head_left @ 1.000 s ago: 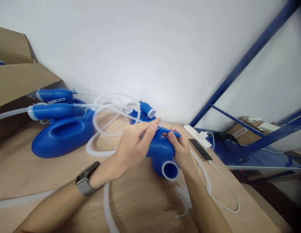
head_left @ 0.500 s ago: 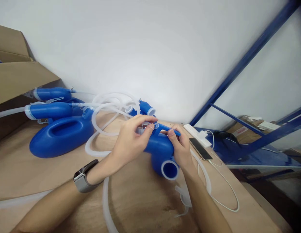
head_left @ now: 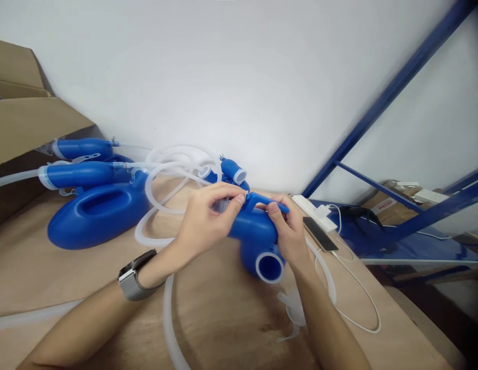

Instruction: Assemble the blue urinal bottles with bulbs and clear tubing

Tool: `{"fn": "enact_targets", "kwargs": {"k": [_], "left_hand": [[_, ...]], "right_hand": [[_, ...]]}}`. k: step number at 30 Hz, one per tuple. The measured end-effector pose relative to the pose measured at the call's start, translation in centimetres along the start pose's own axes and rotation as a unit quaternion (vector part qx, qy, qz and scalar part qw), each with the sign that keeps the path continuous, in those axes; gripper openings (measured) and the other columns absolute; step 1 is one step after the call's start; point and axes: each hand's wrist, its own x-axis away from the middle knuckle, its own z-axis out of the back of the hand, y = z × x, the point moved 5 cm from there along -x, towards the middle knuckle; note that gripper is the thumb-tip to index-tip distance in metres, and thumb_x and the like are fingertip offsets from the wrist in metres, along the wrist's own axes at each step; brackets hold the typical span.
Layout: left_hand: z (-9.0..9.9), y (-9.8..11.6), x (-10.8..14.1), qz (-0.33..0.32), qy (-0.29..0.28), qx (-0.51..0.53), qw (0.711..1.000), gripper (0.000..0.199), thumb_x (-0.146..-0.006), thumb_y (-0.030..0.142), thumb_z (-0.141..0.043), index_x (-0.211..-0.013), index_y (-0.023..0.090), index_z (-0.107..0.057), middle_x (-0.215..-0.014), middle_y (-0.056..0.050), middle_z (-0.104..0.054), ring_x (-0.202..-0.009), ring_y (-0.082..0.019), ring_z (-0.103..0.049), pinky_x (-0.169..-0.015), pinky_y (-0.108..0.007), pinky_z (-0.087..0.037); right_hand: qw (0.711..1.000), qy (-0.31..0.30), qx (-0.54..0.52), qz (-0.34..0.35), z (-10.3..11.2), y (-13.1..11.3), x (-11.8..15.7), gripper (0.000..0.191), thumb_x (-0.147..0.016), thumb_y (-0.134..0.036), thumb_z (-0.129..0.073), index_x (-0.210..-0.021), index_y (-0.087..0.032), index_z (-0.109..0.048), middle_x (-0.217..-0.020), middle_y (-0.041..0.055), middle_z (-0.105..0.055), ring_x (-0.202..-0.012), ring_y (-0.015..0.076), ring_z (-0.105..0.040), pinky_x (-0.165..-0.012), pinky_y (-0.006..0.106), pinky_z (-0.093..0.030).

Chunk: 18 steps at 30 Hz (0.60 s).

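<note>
At frame centre, on the wooden table (head_left: 231, 313), the left hand (head_left: 202, 226) and right hand (head_left: 288, 234) pinched a blue plastic container (head_left: 254, 236) by its narrow spout; it looked light, rigid, probably slick, best gripped around the body

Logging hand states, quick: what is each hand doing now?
Left hand: closed, pinching a small clear fitting on the blue container.
Right hand: closed on that container's blue spout.

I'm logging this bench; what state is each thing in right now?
Left hand: pinching at the blue container's top.
Right hand: gripping the blue container.
Blue container: held, round mouth open toward the camera.
Blue jug: lying flat on the wooden table.
Clear tubing: loosely coiled.
Phone: face up, screen dark.
</note>
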Motion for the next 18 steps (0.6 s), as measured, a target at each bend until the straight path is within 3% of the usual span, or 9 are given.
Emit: {"fn": "enact_targets", "kwargs": {"k": [4,10,13,18], "left_hand": [[0.0,-0.8,-0.2,0.072,-0.005,0.04,0.997,0.017,-0.089,0.035,-0.076,-0.088,0.02,-0.084,-0.093,-0.005,-0.084,-0.088,-0.023,-0.075,-0.082,-0.034,-0.057],[-0.5,-2.4,-0.4,0.178,-0.044,0.15,0.972,0.022,-0.072,0.035,-0.093,-0.084,0.02,-0.083,-0.087,-0.004,-0.081,-0.081,-0.019,-0.071,-0.068,-0.027,-0.054],[-0.7,-2.6,-0.4,0.203,-0.051,0.186,0.96,0.024,-0.071,0.035,-0.094,-0.084,0.019,-0.082,-0.085,-0.003,-0.08,-0.078,-0.017,-0.07,-0.066,-0.024,-0.054],[-0.8,-1.9,-0.7,0.208,-0.107,0.14,0.962,0.029,-0.071,0.035,-0.093,-0.092,0.017,-0.083,-0.09,-0.004,-0.08,-0.081,-0.018,-0.071,-0.067,-0.025,-0.056]], "right_hand": [[1.0,-0.004,0.005,0.004,-0.1,-0.2,0.0,0.044,-0.093,-0.068,-0.067,-0.085,-0.025,-0.061,-0.078,-0.0009,-0.07,-0.075,0.0199,-0.07,-0.066,0.029,-0.055],[0.999,-0.021,0.047,0.014,-0.1,-0.2,0.3,0.039,-0.098,-0.06,-0.064,-0.084,-0.024,-0.061,-0.075,-0.0033,-0.062,-0.064,0.014,-0.057,-0.058,0.025,-0.047],[0.996,-0.031,0.069,0.036,0.1,-0.3,0.3,0.036,-0.1,-0.056,-0.062,-0.085,-0.023,-0.062,-0.076,-0.0027,-0.062,-0.067,0.0142,-0.057,-0.06,0.025,-0.047],[0.992,-0.019,0.102,0.067,0.7,-0.5,0.0,0.037,-0.1,-0.058,-0.062,-0.088,-0.023,-0.065,-0.081,-0.0015,-0.066,-0.074,0.0154,-0.061,-0.066,0.026,-0.049]]}}
